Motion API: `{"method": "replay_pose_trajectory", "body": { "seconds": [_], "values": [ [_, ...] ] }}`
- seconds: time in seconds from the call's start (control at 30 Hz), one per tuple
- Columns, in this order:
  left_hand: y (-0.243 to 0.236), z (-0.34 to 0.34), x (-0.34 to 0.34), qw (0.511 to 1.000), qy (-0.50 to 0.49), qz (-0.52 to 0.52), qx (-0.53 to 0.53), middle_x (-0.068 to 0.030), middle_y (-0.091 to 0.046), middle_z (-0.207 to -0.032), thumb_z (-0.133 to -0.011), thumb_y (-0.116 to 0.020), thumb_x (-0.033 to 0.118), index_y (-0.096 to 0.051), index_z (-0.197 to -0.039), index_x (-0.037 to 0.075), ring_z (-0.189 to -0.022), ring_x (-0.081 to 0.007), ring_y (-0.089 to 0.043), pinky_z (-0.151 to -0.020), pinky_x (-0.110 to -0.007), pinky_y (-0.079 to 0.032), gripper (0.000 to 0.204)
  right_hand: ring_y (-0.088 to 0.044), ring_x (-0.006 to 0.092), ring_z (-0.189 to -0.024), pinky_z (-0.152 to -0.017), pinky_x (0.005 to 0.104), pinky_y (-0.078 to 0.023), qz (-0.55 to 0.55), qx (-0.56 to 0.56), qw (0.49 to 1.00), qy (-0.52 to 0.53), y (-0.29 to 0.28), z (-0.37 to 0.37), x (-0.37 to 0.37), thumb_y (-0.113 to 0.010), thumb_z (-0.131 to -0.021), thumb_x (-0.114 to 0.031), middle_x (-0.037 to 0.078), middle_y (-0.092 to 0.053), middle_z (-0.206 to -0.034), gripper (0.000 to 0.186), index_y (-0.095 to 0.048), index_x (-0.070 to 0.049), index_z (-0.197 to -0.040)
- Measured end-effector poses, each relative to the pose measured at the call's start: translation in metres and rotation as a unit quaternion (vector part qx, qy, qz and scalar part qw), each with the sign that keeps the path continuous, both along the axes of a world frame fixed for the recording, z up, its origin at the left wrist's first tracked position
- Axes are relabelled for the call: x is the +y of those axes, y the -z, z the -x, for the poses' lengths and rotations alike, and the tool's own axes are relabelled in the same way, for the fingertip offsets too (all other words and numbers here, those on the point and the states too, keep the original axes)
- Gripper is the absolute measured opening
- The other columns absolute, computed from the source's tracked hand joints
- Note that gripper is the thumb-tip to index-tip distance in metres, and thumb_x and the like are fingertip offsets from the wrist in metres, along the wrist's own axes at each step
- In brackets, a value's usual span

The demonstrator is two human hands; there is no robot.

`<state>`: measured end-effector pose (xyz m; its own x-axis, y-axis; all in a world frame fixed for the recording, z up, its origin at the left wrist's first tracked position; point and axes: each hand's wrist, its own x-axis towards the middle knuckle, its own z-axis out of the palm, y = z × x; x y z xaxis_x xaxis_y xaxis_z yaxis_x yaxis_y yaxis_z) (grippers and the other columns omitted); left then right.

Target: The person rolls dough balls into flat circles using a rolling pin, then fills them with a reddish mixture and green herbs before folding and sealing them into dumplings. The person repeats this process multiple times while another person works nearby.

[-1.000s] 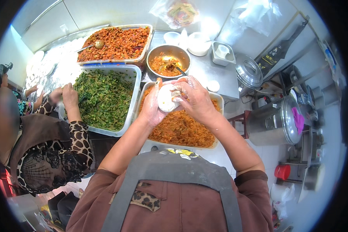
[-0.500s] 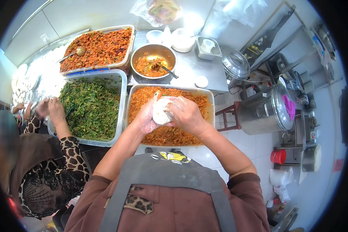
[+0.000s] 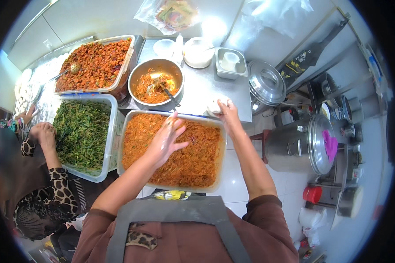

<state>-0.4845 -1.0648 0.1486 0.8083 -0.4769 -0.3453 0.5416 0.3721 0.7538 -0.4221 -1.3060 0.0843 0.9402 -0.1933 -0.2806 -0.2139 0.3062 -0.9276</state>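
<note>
A bare, shiny stainless-steel table (image 3: 195, 90) takes up the far side of the work area; in front of it stands a translucent rectangular plastic tub (image 3: 224, 149), filled with orange shredded filling (image 3: 180, 164), and to its left a pale rectangular plastic tub (image 3: 111, 142) holds chopped dark-green leaves (image 3: 81, 131); a round stainless-steel bowl (image 3: 169, 70) with more orange shreds and a dark-handled utensil (image 3: 172, 98) stands on the table behind the orange filling; the left hand (image 3: 163, 141) is above that filling, fingers spread wide and apart, holding nothing, its skin dusted white; the right hand (image 3: 228, 115) reaches over the table's near right part, fingers curled in on a small, rounded white dough piece (image 3: 213, 108); whether the dough bears on the steel cannot be told; the step in hand looks like placing the dough on the table; if so, the next move calls for a gentle loosening of the right fingers, without denting the soft side; as for writing, small yellow characters (image 3: 295, 65) mark a long dark hanging cloth (image 3: 315, 55) on the right-hand wall; no brand can be made out.
</note>
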Motion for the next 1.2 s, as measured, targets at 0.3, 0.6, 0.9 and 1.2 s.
{"method": "replay_pose_trajectory", "body": {
  "seconds": [0.3, 0.6, 0.9, 1.2],
  "values": [
    [0.023, 0.024, 0.042, 0.991, -0.073, -0.037, 0.106, -0.0152, -0.041, -0.124, -0.087, -0.05, 0.043, -0.025, -0.136, 0.01, -0.109, -0.0284, -0.05, -0.081, -0.044, -0.05, 0.064, -0.058, 0.0129, -0.086, -0.067, 0.0289, -0.048, 0.176, 0.193, 0.953, -0.152, 0.071, -0.102, -0.079, -0.059, -0.082, -0.036, 0.001, -0.061, -0.096, 0.036, -0.057, -0.008, -0.105],
    [0.032, 0.036, 0.058, 0.987, -0.105, -0.032, 0.119, -0.0131, -0.053, -0.115, -0.089, -0.05, 0.038, -0.037, -0.128, 0.005, -0.102, -0.0248, -0.056, -0.08, -0.04, -0.051, 0.052, -0.058, 0.0337, -0.093, -0.081, 0.0419, -0.046, 0.711, -0.026, 0.656, -0.251, 0.065, -0.137, 0.013, -0.056, -0.081, -0.019, 0.017, -0.06, -0.099, 0.026, -0.057, -0.004, -0.102],
    [0.035, 0.047, 0.085, 0.985, -0.119, -0.016, 0.122, -0.0129, -0.053, -0.114, -0.089, -0.051, 0.035, -0.04, -0.125, 0.004, -0.101, -0.024, -0.056, -0.082, -0.04, -0.05, 0.049, -0.059, 0.0323, -0.092, -0.079, 0.041, -0.046, 0.679, 0.048, 0.702, -0.209, 0.055, -0.143, 0.038, -0.062, -0.076, -0.021, 0.017, -0.063, -0.095, 0.027, -0.059, -0.005, -0.097],
    [0.046, 0.034, 0.08, 0.992, -0.018, 0.04, 0.117, -0.0145, -0.051, -0.12, -0.092, -0.043, 0.036, -0.039, -0.126, 0.003, -0.104, -0.0247, -0.055, -0.086, -0.042, -0.047, 0.047, -0.061, 0.0318, -0.074, -0.062, 0.0372, -0.047, 0.528, -0.145, 0.826, -0.13, -0.017, -0.07, 0.02, -0.056, -0.082, -0.012, 0.019, -0.062, -0.08, 0.017, -0.053, -0.002, -0.095]
  ]
}}
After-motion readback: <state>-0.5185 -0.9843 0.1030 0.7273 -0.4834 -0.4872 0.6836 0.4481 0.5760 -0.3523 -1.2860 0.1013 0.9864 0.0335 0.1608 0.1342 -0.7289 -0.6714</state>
